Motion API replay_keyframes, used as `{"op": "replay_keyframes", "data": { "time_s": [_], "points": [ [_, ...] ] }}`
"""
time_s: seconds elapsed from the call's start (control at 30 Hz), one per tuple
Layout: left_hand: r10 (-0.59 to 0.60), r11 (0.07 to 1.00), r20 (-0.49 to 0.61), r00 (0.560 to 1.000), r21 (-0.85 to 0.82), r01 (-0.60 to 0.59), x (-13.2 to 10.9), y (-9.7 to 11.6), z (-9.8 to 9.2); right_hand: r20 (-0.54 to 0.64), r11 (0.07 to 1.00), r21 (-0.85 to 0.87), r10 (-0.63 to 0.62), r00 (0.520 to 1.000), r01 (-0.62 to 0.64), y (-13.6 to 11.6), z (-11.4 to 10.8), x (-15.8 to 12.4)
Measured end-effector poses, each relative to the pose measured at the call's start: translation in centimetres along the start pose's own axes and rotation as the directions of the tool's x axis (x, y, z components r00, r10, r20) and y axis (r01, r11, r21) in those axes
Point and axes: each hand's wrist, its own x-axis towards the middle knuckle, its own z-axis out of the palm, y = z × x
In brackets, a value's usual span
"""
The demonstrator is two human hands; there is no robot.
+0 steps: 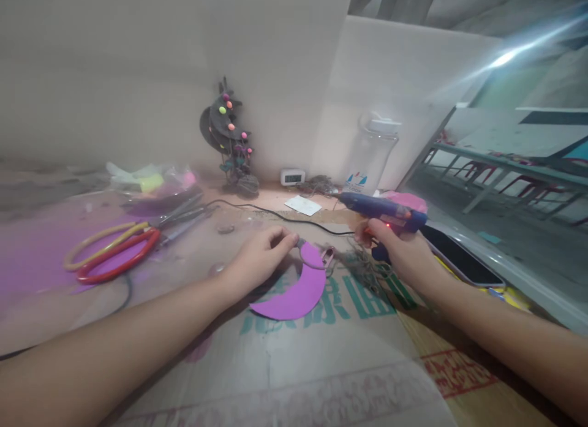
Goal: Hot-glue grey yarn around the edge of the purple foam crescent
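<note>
A purple crescent-moon cutout (pixel 303 295) lies on the work surface, its lower point towards the left. A thin grey cord crosses its upper part. My left hand (pixel 264 258) is closed, thumb and fingers pinching the crescent's grey-wrapped top end. A small pink clip-like piece (pixel 327 255) lies by the crescent's right edge. My right hand (pixel 395 243) grips a dark blue hot glue gun (pixel 381 209) by its handle, a red light glowing on it. The nozzle points left, above and apart from the crescent.
Red-and-yellow-handled scissors (pixel 119 253) lie at left on purple sheet. Behind stand a decorated dark crescent ornament (pixel 229 130), a small digital clock (pixel 293 177) and a clear bottle (pixel 371 157). A black cable (pixel 285 219) crosses the surface; a phone (pixel 463 255) lies at right.
</note>
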Motion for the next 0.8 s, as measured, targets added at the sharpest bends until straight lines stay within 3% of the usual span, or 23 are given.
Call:
{"op": "replay_keyframes", "data": {
  "time_s": [0.1,0.2,0.3,0.47,0.6,0.8],
  "points": [
    [-0.001,1.000,0.004,1.000,-0.004,0.001,0.0,0.0,0.0,0.004,0.999,0.004,0.046,0.999,-0.046,-1.1,-0.6,1.6],
    [0.004,1.000,0.003,1.000,-0.003,-0.004,0.1,0.1,0.1,-0.017,0.983,-0.114,0.142,0.990,-0.143,-1.3,-0.2,4.7],
    [0.001,1.000,0.000,1.000,-0.008,-0.001,0.1,0.1,0.1,-0.013,0.972,-0.222,0.077,0.997,-0.078,0.2,1.4,9.1],
    [-0.071,0.997,0.021,0.997,-0.032,0.071,0.1,0.3,0.1,0.026,0.946,-0.314,0.097,0.995,-0.084,4.0,4.9,14.7],
    [-0.062,0.996,0.031,0.998,-0.064,0.064,0.1,0.2,0.2,0.122,0.940,-0.333,0.121,0.985,-0.075,6.0,6.3,16.0],
    [-0.086,0.992,0.047,0.995,-0.084,0.090,0.1,0.0,0.2,0.147,0.941,-0.339,0.077,0.986,-0.023,7.3,5.6,16.2]
  ]
}}
